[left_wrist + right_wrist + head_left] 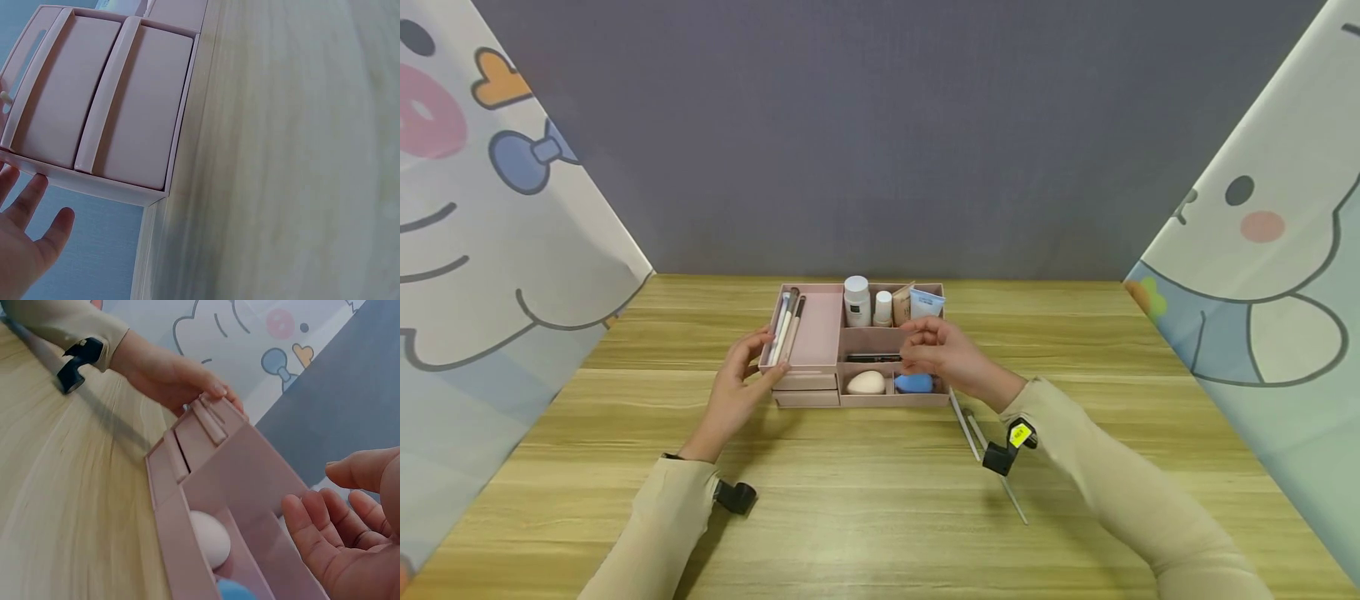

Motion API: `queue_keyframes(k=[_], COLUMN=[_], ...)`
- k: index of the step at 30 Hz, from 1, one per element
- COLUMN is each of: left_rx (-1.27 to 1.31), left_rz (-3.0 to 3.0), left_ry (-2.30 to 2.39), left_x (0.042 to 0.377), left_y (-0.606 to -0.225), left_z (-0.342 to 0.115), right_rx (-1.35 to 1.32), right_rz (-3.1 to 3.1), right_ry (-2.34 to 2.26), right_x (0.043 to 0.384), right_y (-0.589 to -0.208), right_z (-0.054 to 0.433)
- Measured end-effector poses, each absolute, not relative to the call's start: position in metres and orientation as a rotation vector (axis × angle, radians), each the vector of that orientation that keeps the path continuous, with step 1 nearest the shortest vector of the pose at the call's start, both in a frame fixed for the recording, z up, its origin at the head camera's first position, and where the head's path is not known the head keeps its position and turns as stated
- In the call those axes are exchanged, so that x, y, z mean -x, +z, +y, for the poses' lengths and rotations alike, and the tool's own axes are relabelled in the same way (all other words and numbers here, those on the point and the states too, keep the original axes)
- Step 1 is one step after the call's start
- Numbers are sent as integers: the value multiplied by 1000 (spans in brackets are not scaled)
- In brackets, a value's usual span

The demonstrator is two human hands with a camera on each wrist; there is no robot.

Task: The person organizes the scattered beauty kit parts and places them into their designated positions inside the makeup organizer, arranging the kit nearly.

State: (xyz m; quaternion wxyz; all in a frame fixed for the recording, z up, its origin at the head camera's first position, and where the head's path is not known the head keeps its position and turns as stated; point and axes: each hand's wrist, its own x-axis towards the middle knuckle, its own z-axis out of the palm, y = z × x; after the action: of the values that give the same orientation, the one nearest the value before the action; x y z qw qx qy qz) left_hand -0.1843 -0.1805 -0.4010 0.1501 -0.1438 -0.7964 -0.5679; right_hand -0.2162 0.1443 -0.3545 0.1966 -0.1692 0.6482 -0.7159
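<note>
A pink makeup organizer (pixel 816 317) stands on the wooden table. My left hand (pixel 739 387) touches its left end, with straight, relaxed fingers (pixel 28 199) at the side in the left wrist view. Over the right compartments hovers my right hand (pixel 943 354); its fingers bend loosely around nothing. Makeup brushes (pixel 786 325) lie in the top left tray. Below my right hand are a dark pencil-like item (pixel 872 358), a cream makeup sponge (pixel 867 383) and a blue one (pixel 913 383). The back compartment holds a white bottle (pixel 857 304), a smaller bottle (pixel 883 308) and two tubes (pixel 927 304).
Several thin sticks (pixel 965 425), one with a dark brush-like end, lie on the table under my right forearm. Two drawers (pixel 140 106) face front at the organizer's left. A grey panel (pixel 887 150) rises behind, with cartoon-printed panels (pixel 1262 275) at both sides.
</note>
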Motion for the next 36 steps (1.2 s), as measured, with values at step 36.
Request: queue_keyframes(k=[36], left_rx=[413], left_rz=[-2294], left_ry=[-1635], left_x=[184], left_y=[-400], left_z=[-182], right_rx=[450], right_rz=[2123], right_ry=[-1648], right_x=[203], right_y=[-404], right_z=[223])
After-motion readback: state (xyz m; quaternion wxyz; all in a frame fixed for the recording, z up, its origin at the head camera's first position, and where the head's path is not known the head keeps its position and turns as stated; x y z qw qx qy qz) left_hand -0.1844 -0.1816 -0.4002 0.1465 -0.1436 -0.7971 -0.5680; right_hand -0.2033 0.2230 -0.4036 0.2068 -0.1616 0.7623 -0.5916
